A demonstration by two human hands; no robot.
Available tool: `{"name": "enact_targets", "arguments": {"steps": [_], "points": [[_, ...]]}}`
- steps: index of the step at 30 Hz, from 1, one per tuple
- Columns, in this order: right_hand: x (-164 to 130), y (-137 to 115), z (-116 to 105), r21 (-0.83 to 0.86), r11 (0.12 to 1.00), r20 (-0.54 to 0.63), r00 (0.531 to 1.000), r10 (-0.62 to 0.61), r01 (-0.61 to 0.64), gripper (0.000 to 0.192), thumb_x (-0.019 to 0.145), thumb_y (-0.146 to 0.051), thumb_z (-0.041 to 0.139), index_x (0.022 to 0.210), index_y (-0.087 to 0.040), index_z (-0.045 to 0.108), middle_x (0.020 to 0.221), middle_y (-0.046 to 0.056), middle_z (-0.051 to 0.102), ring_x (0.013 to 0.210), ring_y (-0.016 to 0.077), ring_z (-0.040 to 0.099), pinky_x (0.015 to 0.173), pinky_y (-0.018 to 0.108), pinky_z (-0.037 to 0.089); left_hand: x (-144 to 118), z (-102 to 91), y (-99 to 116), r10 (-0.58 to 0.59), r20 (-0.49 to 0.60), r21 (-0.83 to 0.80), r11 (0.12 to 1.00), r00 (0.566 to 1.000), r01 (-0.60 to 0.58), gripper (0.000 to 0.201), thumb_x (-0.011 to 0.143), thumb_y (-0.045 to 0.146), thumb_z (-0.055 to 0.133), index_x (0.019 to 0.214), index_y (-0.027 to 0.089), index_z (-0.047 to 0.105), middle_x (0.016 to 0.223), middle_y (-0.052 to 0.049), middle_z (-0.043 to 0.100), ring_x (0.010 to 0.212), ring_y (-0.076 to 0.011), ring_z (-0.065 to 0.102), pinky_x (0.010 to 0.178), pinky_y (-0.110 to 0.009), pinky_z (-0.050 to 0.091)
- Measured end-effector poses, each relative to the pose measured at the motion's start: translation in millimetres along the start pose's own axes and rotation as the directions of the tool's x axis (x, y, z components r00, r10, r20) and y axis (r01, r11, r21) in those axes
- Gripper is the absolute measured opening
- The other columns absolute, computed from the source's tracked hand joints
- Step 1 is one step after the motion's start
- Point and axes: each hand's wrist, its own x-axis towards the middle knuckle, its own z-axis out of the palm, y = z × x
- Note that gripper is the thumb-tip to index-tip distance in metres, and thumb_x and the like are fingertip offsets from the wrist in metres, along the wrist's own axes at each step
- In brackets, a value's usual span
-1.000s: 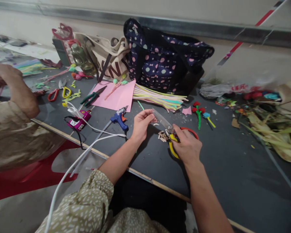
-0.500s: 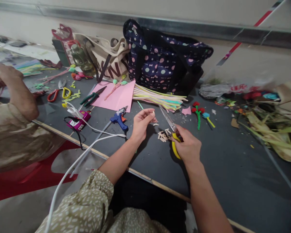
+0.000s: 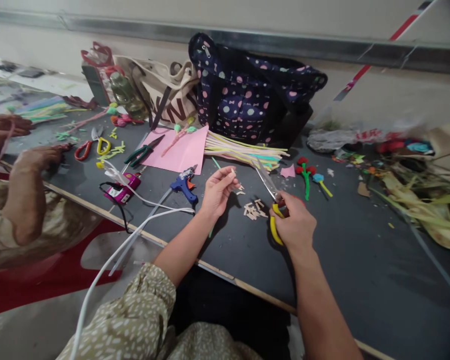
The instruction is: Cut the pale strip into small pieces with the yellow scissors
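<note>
My left hand (image 3: 218, 194) is closed, with thumb and forefinger pinching a short pale piece (image 3: 232, 172) that looks like cut pipe cleaner. Most of that piece is hidden by the fingers. In my right hand (image 3: 295, 222) is a pair of scissors (image 3: 265, 180) with yellow and red handles, its blades pointing up and left, apart from the left hand. Short beige cut pieces (image 3: 253, 211) lie in a small heap between the hands. Beyond them rests a bundle of pipe cleaners (image 3: 240, 150), mostly cream and yellow with some green.
Left of my hands lie a blue glue gun (image 3: 185, 185), a white cable (image 3: 150, 220), a purple power strip (image 3: 123, 189) and green-handled pliers (image 3: 144, 151). Pipe-cleaner flowers (image 3: 306, 176) lie right. A patterned bag (image 3: 243, 95) stands behind. Another person's hands (image 3: 37, 160) are far left.
The scissors and my right hand have shifted slightly right, away from the heap. My left hand still pinches the pale piece. The other person's hands and arms have moved at the left.
</note>
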Motion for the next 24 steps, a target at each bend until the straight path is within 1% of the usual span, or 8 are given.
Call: {"name": "enact_targets", "arguments": {"steps": [3,6,9,11,14,17,21,24], "points": [[0.6,1.7,-0.2,0.008,1.0,-0.009,1.0,0.021,-0.021,0.041,0.075,-0.026,0.059,0.115,-0.025,0.063,0.092,0.001,0.068,0.079,0.0152,0.063,0.074,0.027,0.049,0.9,-1.4,-0.7,0.024,-0.013,0.085,0.996,1.0,-0.023,0.03,0.068,0.025,0.078,0.095,0.018,0.069,0.077,0.002,0.061,0.063,-0.0056,0.058,0.065,-0.02,0.053],[1.4,3.4,-0.5,0.001,0.999,-0.024,0.999,0.042,-0.042,0.041,0.074,-0.025,0.059,0.115,-0.025,0.063,0.091,0.001,0.068,0.082,0.0162,0.063,0.075,0.028,0.049,4.2,-5.9,-0.6,0.167,-0.053,0.252,0.956,0.984,-0.149,0.029,0.069,0.029,0.077,0.094,0.019,0.068,0.074,0.002,0.06,0.062,-0.0074,0.056,0.06,-0.022,0.051],[2.2,4.0,-1.3,-0.008,0.998,-0.027,0.998,0.062,-0.062,0.04,0.074,-0.025,0.059,0.114,-0.025,0.063,0.091,0.002,0.069,0.084,0.0175,0.064,0.074,0.029,0.048,11.2,-14.5,-0.2,0.313,-0.049,0.464,0.848,0.948,-0.256,0.025,0.072,0.03,0.073,0.094,0.02,0.067,0.076,0.001,0.061,0.063,-0.0089,0.055,0.057,-0.022,0.047],[2.8,4.2,-1.5,-0.007,0.997,-0.023,0.997,0.071,-0.071,0.039,0.074,-0.025,0.059,0.113,-0.024,0.063,0.091,0.002,0.069,0.085,0.0182,0.064,0.074,0.03,0.048,16.0,-20.9,-0.9,0.349,-0.014,0.649,0.716,0.937,-0.257,0.019,0.074,0.027,0.069,0.091,0.02,0.067,0.076,0.0,0.063,0.064,-0.01,0.054,0.057,-0.022,0.044],[3.4,5.4,-0.9,-0.017,0.996,-0.02,0.996,0.089,-0.089,0.038,0.074,-0.025,0.059,0.111,-0.024,0.063,0.092,0.002,0.069,0.084,0.0187,0.064,0.073,0.03,0.048,19.3,-27.4,-4.6,0.303,0.102,0.862,0.448,0.947,-0.236,0.018,0.073,0.018,0.065,0.091,0.02,0.067,0.075,0.0,0.066,0.065,-0.0122,0.056,0.064,-0.025,0.043],[3.7,7.1,0.2,-0.012,0.995,-0.024,0.995,0.098,-0.098,0.038,0.074,-0.025,0.059,0.111,-0.025,0.063,0.091,0.001,0.069,0.082,0.0177,0.064,0.072,0.03,0.048,18.1,-29.1,-10.2,0.192,0.211,0.936,0.242,0.959,-0.254,0.021,0.074,0.015,0.062,0.094,0.022,0.066,0.076,0.0,0.069,0.068,-0.015,0.058,0.068,-0.028,0.042],[4.3,6.8,-0.4,-0.009,0.995,-0.02,0.995,0.095,-0.095,0.037,0.073,-0.023,0.06,0.109,-0.025,0.063,0.09,0.001,0.069,0.083,0.0167,0.063,0.072,0.028,0.046,15.9,-28.0,-16.4,0.126,0.275,0.952,0.105,0.953,-0.288,0.022,0.076,0.016,0.063,0.096,0.023,0.066,0.081,-0.001,0.07,0.074,-0.018,0.06,0.073,-0.03,0.043],[4.7,4.6,-1.7,-0.017,0.995,-0.009,0.995,0.099,-0.1,0.035,0.072,-0.022,0.061,0.107,-0.025,0.063,0.089,0.0,0.068,0.081,0.0162,0.062,0.069,0.027,0.045,15.4,-26.9,-18.5,0.105,0.285,0.955,0.05,0.953,-0.291,0.022,0.077,0.016,0.063,0.097,0.023,0.066,0.083,-0.003,0.071,0.077,-0.0195,0.061,0.074,-0.031,0.043]]}}
